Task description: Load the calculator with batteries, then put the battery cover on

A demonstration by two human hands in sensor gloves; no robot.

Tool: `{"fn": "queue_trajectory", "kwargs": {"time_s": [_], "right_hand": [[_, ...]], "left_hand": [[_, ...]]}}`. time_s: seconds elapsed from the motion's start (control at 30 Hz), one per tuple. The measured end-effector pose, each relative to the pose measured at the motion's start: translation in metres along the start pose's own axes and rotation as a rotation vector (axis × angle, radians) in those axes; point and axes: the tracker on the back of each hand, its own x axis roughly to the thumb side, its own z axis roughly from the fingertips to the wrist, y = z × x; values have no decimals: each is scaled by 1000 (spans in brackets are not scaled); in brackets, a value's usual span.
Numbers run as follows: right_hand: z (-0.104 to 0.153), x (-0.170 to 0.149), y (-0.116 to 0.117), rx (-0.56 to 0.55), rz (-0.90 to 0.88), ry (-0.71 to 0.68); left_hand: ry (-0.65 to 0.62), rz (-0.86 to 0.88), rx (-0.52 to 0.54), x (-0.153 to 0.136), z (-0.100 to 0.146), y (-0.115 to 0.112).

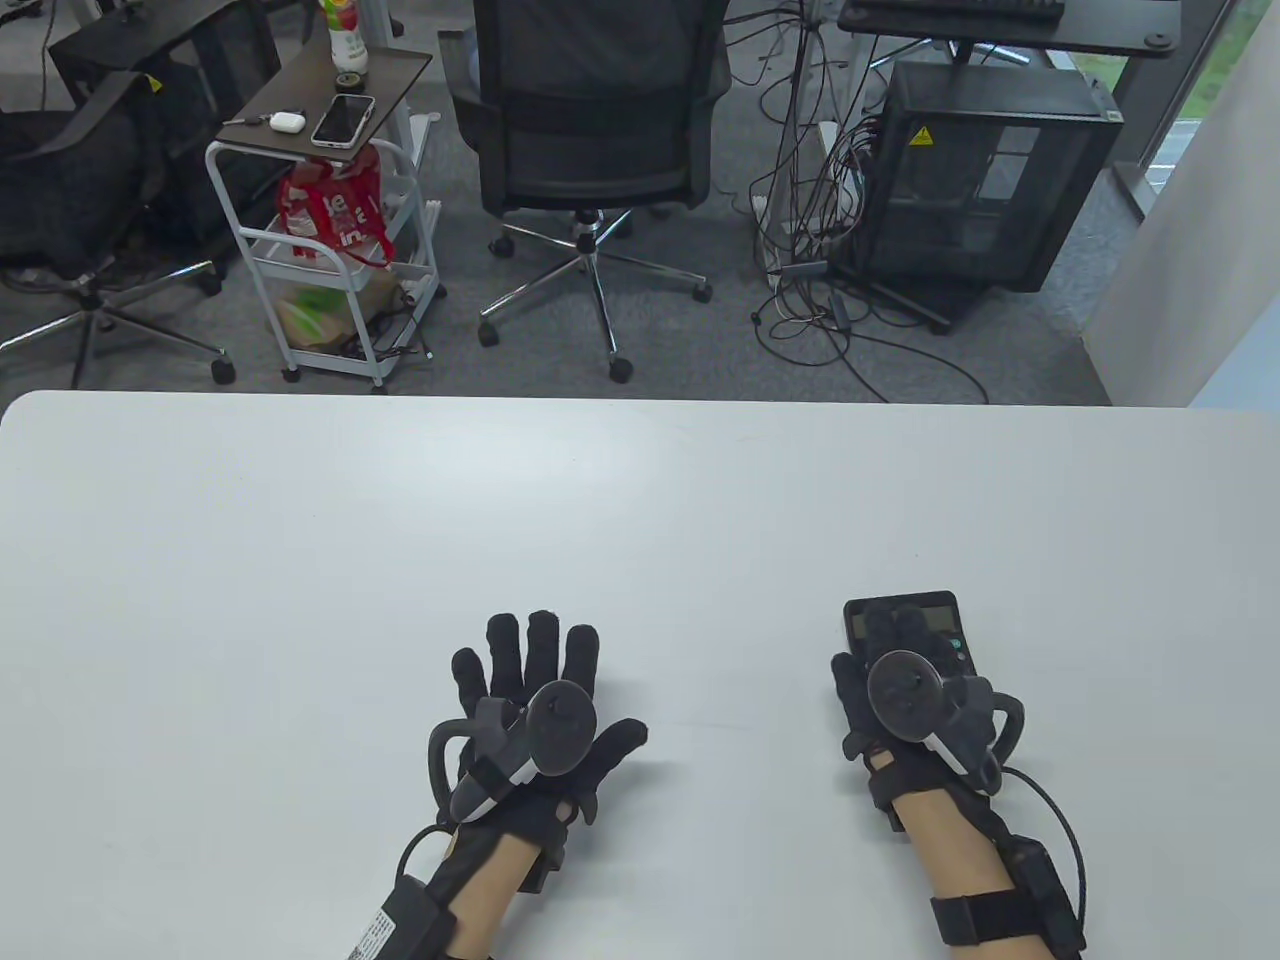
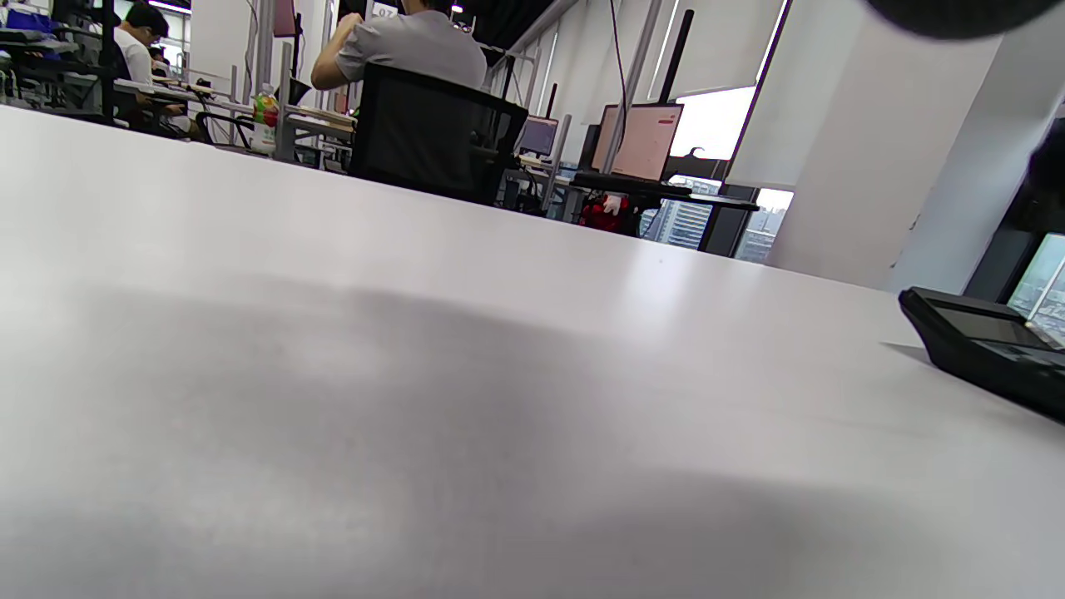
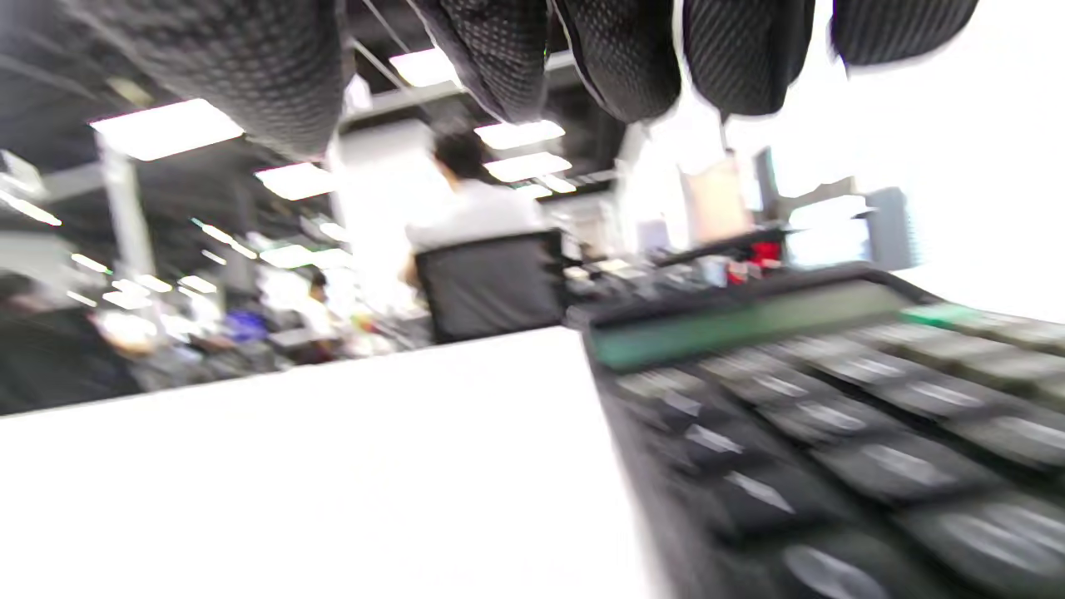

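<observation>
A black calculator (image 1: 945,620) lies keys-up on the white table (image 1: 400,550), near the front right. My right hand (image 1: 872,650) is stretched over its lower half with the fingers extended. In the right wrist view, which is blurred, the fingers (image 3: 632,58) hang above the calculator's keys (image 3: 832,399) without closing on it. My left hand (image 1: 560,680) lies flat on the table with the fingers spread, empty, well left of the calculator. The left wrist view shows the calculator's end (image 2: 982,345) at its right edge. No batteries or battery cover show in any view.
The table's far edge (image 1: 640,398) runs across the middle of the table view. Beyond it stand an office chair (image 1: 590,130), a white cart (image 1: 330,230) and a black computer case (image 1: 980,170) on the floor.
</observation>
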Motion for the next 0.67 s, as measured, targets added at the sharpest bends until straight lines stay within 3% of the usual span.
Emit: {"fn": "queue_trajectory", "kwargs": {"time_s": [0.07, 0.2, 0.67], "right_hand": [[2, 13, -5, 39, -11, -132], [8, 35, -12, 71, 114, -239], [12, 39, -14, 88, 78, -230]], "left_hand": [[3, -37, -7, -2, 0, 3], [15, -85, -13, -8, 1, 9], [52, -103, -26, -12, 1, 9]]}}
